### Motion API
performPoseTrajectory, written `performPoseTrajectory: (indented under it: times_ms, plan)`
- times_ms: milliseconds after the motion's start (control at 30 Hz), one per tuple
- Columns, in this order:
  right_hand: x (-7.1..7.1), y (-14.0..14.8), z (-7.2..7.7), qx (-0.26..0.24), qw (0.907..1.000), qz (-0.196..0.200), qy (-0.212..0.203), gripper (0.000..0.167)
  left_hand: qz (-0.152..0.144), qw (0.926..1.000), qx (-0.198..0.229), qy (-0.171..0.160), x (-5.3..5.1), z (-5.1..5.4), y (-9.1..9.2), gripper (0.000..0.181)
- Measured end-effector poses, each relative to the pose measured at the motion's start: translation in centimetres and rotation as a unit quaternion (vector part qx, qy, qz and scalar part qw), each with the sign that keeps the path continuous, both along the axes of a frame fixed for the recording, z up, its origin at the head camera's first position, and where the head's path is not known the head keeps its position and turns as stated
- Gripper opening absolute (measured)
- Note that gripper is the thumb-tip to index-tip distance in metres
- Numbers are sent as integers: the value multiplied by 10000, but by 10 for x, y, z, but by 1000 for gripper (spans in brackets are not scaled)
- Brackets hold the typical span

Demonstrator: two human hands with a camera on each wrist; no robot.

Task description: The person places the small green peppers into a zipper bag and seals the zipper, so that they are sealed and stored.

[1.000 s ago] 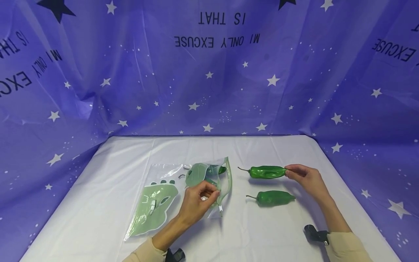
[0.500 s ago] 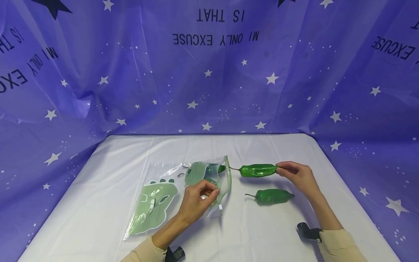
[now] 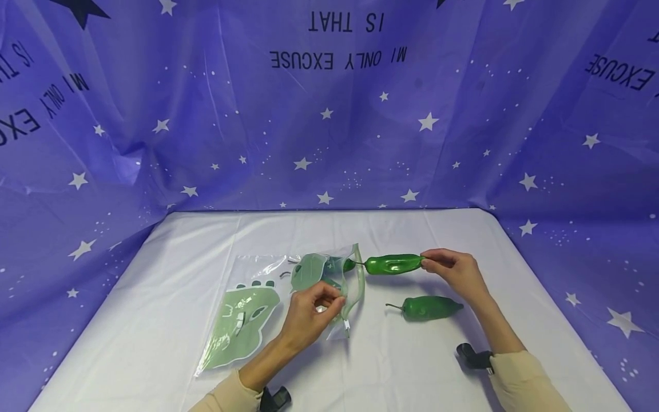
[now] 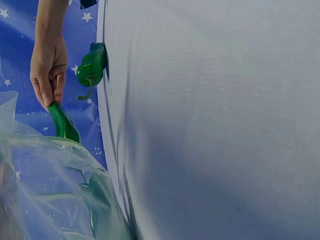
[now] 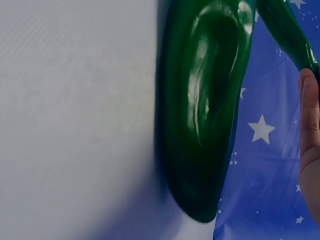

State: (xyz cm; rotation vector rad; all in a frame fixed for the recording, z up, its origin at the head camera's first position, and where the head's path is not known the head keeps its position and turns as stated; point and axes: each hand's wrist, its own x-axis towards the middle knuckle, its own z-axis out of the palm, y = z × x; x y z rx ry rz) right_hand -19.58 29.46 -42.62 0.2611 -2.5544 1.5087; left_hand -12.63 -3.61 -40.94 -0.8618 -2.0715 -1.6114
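Observation:
A clear zip bag [image 3: 242,329] printed with a pale green cartoon animal lies flat, its mouth facing right. My left hand [image 3: 305,316] pinches the near lip of the bag near the zip slider. Between the thumb and fingertips of my right hand [image 3: 458,273] is the tip of a green pepper [image 3: 392,264], held level with its stem at the bag's mouth. Inside the bag, dark green peppers [image 4: 99,200] show through the film, partly hidden by the print. Another green pepper [image 3: 431,308] lies on the table below my right hand; it looms large in the right wrist view.
A white cloth [image 3: 391,366] covers the table. Purple star-printed fabric [image 3: 329,154] hangs behind and at both sides. Black wrist devices [image 3: 475,357] sit at both sleeves.
My right hand has carried the held pepper leftward, bringing its stem from apart to the bag's mouth. The left hand and the bag have stayed nearly in place.

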Motion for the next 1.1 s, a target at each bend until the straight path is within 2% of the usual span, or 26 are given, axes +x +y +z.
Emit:
performPoseTrajectory:
  times_ms: [200,433,533,667,800,900,1100]
  plan:
    - [-11,-11,-7,-29,9998,185,-70,28,-78,10000,-2,26,-1,-3,1,14]
    - [-15,-29,-6,160,9989,422,-82,24,-119,9999,7,-50,-13,-29,0,13]
    - [-17,-35,-4,149,9984,543,-84,22,-135,9999,1,13,-17,-35,-1,12]
    - [-10,-48,11,243,9974,671,-92,20,-202,9996,11,199,-19,-37,-2,9]
    - [-14,-53,8,332,9969,712,-57,18,-213,9995,-7,220,-20,-37,-2,9]
    - [-24,-54,-6,344,9970,692,-12,16,-209,9995,-28,230,-20,-37,-2,8]
    - [-28,-67,-8,480,9970,584,136,16,-192,9994,-48,276,-19,-36,-1,9]
